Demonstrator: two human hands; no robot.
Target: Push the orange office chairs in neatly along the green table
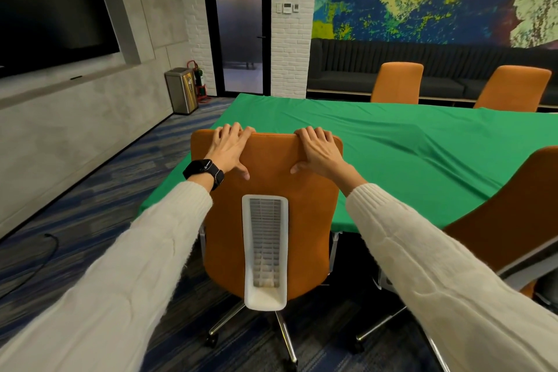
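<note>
An orange office chair (271, 181) with a white spine panel stands right in front of me, its back against the near edge of the green table (392, 145). My left hand (229, 146) grips the top left of the backrest, fingers curled over the rim. My right hand (317, 149) grips the top right the same way. A second orange chair (519, 214) stands at the right, turned at an angle to the table. Two more orange chairs, one at centre (397, 83) and one further right (511, 87), sit along the table's far side.
A steel bin (181, 90) and a red extinguisher (199, 78) stand by the glass door (238, 21). A dark sofa (347, 69) lines the far wall. A black cable (45, 254) lies on the carpet at left. A large screen (51, 6) hangs on the left wall.
</note>
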